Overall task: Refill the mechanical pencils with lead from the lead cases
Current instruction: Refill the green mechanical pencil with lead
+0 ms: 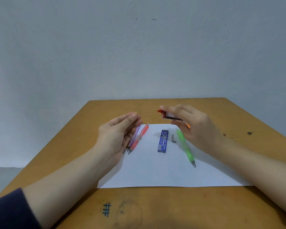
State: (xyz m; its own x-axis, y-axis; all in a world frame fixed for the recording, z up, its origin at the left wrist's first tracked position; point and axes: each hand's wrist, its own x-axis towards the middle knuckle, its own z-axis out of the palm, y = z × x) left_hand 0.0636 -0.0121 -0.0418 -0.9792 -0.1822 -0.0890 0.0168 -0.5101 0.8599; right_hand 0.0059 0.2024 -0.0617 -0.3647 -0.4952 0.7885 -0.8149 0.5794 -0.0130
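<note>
Left hand [120, 134]: lead [144, 113]; right hand [194, 128]: case [163, 115]

paper [155, 172] front free, blue lead case [163, 140] centre, perhaps caps [172, 136] beside it

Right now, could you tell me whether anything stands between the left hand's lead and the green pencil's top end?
Yes: the right hand, holding the red lead case, hangs over the top end of the green pencil, in the way of the lead.

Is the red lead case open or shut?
Open: the red lead case in the right hand has its lid flipped aside at the tip.
</note>
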